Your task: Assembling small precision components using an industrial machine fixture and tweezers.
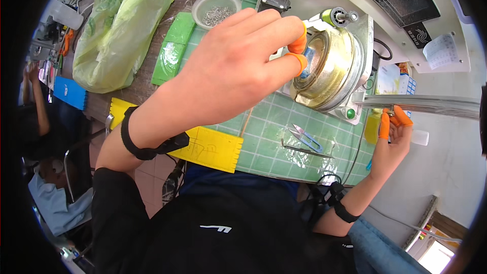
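Note:
My left hand (233, 66), its thumb and fingers in orange finger cots, reaches over the bench to the round brass-coloured metal housing (332, 71) of a white machine. Those fingers are bent together in a pinch at the housing's front, beside a small patch of blue (307, 63); what they hold is mostly hidden. My right hand (398, 137), also with orange finger cots, is raised at the right, just below a bright metal bar (421, 104). Between its fingertips is a small metallic piece (390, 113), too small to name.
A green tiled mat (264, 144) bears blue-handled snips (309, 139) and dark tweezers (307, 150). Farther back are a bowl of small metal parts (215, 10), a green packet (173, 48) and a pale green plastic bag (119, 30). A yellow board (215, 149) lies at the front edge.

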{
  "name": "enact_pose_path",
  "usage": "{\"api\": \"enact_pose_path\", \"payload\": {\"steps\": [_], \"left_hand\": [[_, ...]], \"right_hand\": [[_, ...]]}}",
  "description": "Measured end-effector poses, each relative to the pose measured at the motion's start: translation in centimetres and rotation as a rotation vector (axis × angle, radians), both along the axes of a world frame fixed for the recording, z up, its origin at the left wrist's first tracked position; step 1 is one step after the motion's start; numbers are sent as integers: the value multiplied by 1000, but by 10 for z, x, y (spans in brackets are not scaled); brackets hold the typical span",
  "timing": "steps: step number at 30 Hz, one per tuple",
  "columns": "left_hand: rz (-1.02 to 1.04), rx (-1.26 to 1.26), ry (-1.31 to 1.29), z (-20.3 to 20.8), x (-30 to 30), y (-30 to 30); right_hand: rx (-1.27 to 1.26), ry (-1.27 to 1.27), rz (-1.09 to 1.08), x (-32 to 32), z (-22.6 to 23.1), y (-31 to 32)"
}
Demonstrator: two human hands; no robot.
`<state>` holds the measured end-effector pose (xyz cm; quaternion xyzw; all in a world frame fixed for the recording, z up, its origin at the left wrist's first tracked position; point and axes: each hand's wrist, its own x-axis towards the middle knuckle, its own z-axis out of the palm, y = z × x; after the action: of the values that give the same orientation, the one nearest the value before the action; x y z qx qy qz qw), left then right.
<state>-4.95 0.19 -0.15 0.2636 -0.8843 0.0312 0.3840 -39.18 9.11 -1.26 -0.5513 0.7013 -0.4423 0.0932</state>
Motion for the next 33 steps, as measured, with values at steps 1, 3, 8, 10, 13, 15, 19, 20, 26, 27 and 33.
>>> {"api": "enact_pose_path", "payload": {"steps": [1, 3, 8, 10, 13, 15, 19, 20, 26, 27, 33], "left_hand": [[-21, 8, 3, 0, 1, 1], [-65, 128, 47, 7, 5, 5], [-312, 686, 245, 12, 37, 19], [-292, 739, 260, 13, 46, 23], [-256, 722, 265, 23, 50, 25], [-240, 652, 252, 29, 50, 26], [-260, 548, 197, 27, 45, 45], [-296, 537, 161, 25, 45, 49], [-880, 891, 57, 54, 71, 38], [-807, 909, 53, 70, 86, 54], [194, 190, -56, 19, 51, 4]], "right_hand": [[-4, -8, 2, 0, 0, -1], [-7, -21, 4, -2, 0, -1], [3, -51, -2, -10, -2, 0], [8, -46, 10, -11, -1, 0], [21, -33, 26, -12, 1, 1], [27, -26, 29, -13, 3, 4], [6, 101, -6, -7, 9, 13], [-34, 156, -36, -3, 12, 16], [-219, 17, 231, 42, 32, 37], [-174, -21, 487, 65, 36, 35], [-130, 175, 872, 140, 24, 20]]}}
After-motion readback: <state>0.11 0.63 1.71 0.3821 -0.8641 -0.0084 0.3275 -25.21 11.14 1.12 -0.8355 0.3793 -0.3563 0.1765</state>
